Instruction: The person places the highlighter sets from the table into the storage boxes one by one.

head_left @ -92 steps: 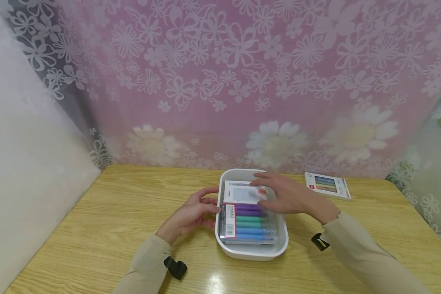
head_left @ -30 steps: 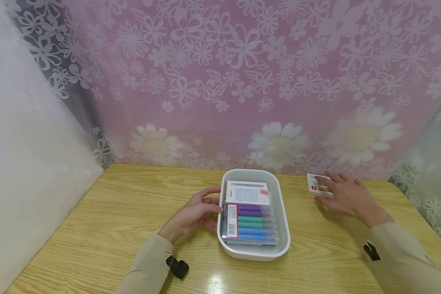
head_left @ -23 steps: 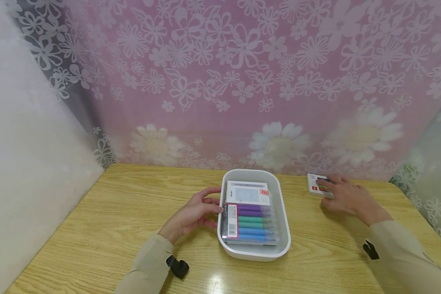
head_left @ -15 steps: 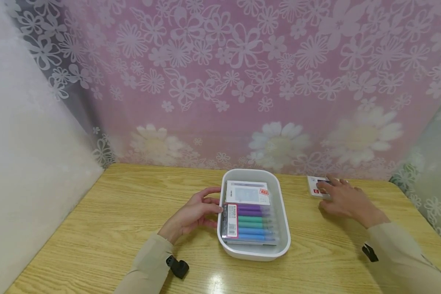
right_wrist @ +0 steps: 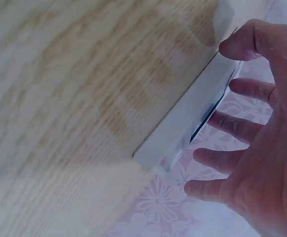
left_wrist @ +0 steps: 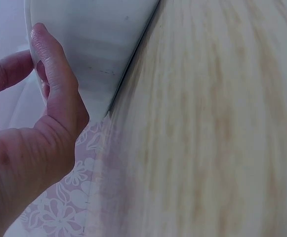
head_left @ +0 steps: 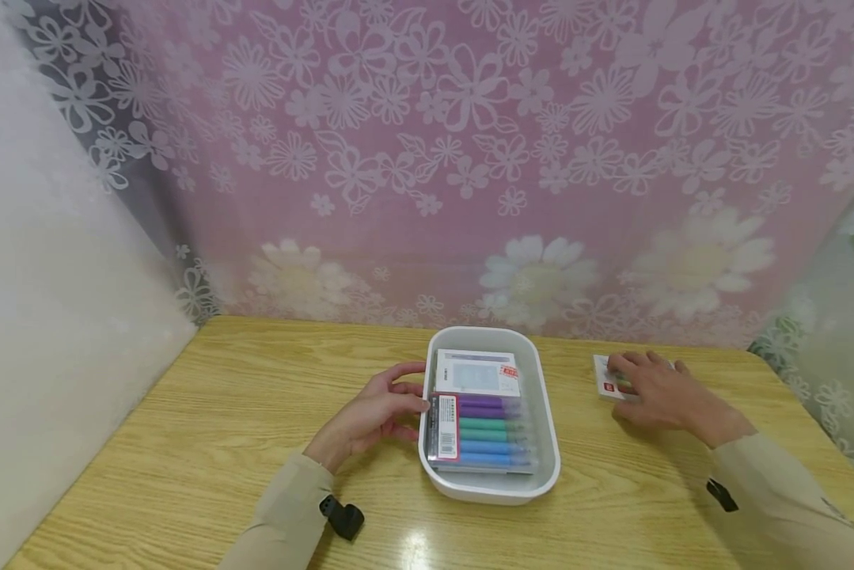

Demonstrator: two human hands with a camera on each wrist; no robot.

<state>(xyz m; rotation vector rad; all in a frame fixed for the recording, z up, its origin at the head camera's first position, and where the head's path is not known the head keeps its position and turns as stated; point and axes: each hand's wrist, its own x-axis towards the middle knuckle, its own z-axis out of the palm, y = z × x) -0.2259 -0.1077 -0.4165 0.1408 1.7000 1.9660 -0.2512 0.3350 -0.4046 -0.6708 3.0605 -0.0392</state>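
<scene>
At the table's middle stands a white tray (head_left: 549, 443). My left hand (head_left: 373, 412) holds its left rim; in the left wrist view the fingers bear against the tray's outer wall (left_wrist: 99, 49). Inside lie a clear pack of purple, green and blue pens (head_left: 487, 431) and, behind it, a white box (head_left: 476, 372). To the right, my right hand (head_left: 665, 396) lies over a flat white box with a red logo (head_left: 603, 378), partly hidden. In the right wrist view the fingers are spread and fairly straight above this box (right_wrist: 183, 118), with the thumb near one end.
The wooden table (head_left: 277, 396) extends on both sides of the tray. A pink flowered curtain (head_left: 412, 198) hangs along its back edge. Pale fabric (head_left: 63, 277) borders the left side.
My right hand has left the tray and gone right to the flat white box. Over the last half second the box has slid slightly toward me. My left hand stays at the tray.
</scene>
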